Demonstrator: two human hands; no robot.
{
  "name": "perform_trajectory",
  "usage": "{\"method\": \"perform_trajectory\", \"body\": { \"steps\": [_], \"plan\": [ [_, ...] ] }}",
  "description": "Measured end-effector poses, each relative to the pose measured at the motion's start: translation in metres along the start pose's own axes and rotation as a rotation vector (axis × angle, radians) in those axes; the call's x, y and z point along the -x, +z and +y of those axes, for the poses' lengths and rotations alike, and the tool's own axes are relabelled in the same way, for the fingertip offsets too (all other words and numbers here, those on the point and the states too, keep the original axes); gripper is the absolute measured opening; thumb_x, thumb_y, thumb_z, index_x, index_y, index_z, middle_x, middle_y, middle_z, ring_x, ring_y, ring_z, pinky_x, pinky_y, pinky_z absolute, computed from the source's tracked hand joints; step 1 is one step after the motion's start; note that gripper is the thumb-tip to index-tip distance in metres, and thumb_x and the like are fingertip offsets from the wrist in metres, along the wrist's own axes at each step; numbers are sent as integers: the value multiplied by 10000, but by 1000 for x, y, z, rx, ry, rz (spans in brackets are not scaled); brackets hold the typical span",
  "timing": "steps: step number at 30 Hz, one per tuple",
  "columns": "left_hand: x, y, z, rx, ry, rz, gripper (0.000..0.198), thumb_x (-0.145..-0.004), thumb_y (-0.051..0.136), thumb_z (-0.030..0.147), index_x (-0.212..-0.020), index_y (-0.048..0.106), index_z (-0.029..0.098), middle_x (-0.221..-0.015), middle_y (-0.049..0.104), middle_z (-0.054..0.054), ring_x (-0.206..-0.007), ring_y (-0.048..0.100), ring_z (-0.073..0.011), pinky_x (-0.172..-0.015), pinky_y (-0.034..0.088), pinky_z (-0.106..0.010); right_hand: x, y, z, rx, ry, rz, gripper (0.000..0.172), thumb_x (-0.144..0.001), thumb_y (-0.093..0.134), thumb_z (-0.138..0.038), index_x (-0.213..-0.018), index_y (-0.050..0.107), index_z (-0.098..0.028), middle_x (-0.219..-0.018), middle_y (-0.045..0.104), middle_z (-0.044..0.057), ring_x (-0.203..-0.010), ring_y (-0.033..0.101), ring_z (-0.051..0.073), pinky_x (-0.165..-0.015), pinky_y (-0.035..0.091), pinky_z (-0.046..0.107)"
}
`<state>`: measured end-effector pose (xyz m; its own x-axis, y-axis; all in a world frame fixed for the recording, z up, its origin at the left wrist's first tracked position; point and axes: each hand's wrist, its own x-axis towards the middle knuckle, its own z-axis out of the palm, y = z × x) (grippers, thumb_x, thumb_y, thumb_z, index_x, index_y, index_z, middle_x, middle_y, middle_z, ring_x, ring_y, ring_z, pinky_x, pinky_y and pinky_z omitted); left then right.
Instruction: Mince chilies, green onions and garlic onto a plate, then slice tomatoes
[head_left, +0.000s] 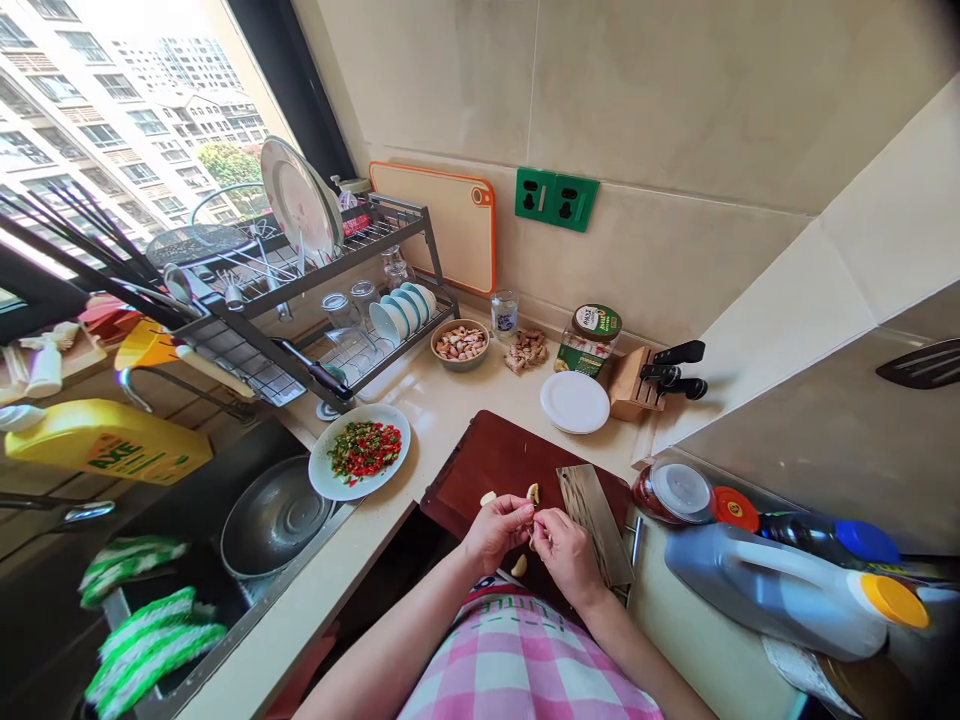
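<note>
My left hand [500,530] and my right hand [562,548] meet over the dark red cutting board [487,450]. Both are closed, fingertips pinched together on a small garlic clove, mostly covered by the fingers. Around them on the board lie a pale garlic clove [488,498] by my left fingers, another clove [533,492] just beyond the fingertips, and a third clove [519,566] between my wrists. A cleaver [595,520] rests flat on the board's right side, its blade close to my right hand.
Left of the board, a plate [318,466] holds chopped red and green peppers, beside the sink with a wok [262,520]. Behind stand a bowl of garlic [459,362], ginger [526,350], a white plate [575,402] and a knife block [632,385]. Bottles and an oil jug [772,590] line the right.
</note>
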<state>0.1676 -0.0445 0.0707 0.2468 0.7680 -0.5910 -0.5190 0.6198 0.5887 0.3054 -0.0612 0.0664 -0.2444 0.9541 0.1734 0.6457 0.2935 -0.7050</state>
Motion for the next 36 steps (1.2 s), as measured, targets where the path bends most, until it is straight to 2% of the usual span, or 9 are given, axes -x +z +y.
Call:
{"method": "perform_trajectory", "body": {
  "steps": [6, 9, 13, 17, 21, 25, 30, 33, 36],
  "plan": [
    [2, -1, -2, -117, 39, -85, 362, -567, 794, 339, -802, 650, 105, -704, 631, -24, -561, 538, -60, -579, 419, -185, -6, -5, -2, -127, 136, 66, 146, -788, 453, -196, -752, 594, -211, -739, 621, 31, -641, 562, 148, -595, 404, 244],
    [3, -4, 1, -305, 124, -109, 381, -577, 784, 333, -848, 651, 101, -704, 631, -28, -535, 514, -62, -543, 399, -189, -6, -9, -4, -236, 202, 49, 134, -778, 481, -240, -708, 592, -212, -689, 612, 15, -585, 534, 137, -554, 387, 236],
    [5, -9, 3, -449, 157, -141, 397, -600, 755, 353, -890, 655, 101, -724, 635, -43, -558, 526, -89, -556, 412, -217, -3, -8, -2, -351, 271, 3, 150, -768, 494, -281, -678, 585, -202, -609, 575, -5, -531, 479, 118, -520, 360, 228],
    [6, -14, 3, -472, 186, -98, 390, -626, 729, 341, -931, 650, 112, -727, 623, -34, -556, 507, -82, -564, 412, -216, -2, 0, 8, -628, 456, -3, 221, -750, 527, -408, -717, 555, -191, -540, 495, -38, -461, 405, 89, -435, 324, 205],
    [6, -17, 2, -377, 215, -118, 373, -638, 718, 339, -935, 614, 138, -797, 615, -30, -619, 531, -96, -574, 426, -214, -2, 2, 15, -823, 585, -86, 297, -720, 556, -472, -798, 537, -187, -564, 471, -58, -441, 382, 65, -397, 294, 178],
    [6, -16, 1, -365, 217, -137, 412, -605, 745, 329, -935, 588, 139, -748, 593, -7, -594, 514, -87, -559, 417, -212, 0, 2, 16, -906, 560, -159, 343, -729, 563, -442, -974, 511, -208, -604, 468, -75, -462, 386, 61, -419, 313, 173],
    [3, -15, -2, -456, 178, -119, 447, -643, 705, 433, -950, 612, 122, -734, 603, -12, -565, 496, -78, -582, 404, -227, 4, 7, 20, -824, 439, -213, 431, -756, 553, -421, -1123, 493, -204, -593, 448, -78, -481, 396, 72, -448, 327, 191],
    [0, -17, -4, -515, 152, -181, 462, -646, 699, 454, -949, 613, 115, -732, 604, -17, -574, 501, -82, -602, 402, -238, 4, 10, 24, -683, 324, -189, 343, -785, 532, -395, -1056, 553, -186, -674, 531, -31, -556, 460, 87, -511, 371, 207],
    [-3, -21, -5, -509, 124, -261, 502, -628, 719, 439, -993, 562, 132, -729, 580, 3, -585, 503, -83, -588, 403, -237, 3, 10, 28, -516, 295, -151, 239, -803, 497, -382, -835, 598, -168, -682, 573, -4, -576, 484, 100, -529, 381, 213]
  ]
}}
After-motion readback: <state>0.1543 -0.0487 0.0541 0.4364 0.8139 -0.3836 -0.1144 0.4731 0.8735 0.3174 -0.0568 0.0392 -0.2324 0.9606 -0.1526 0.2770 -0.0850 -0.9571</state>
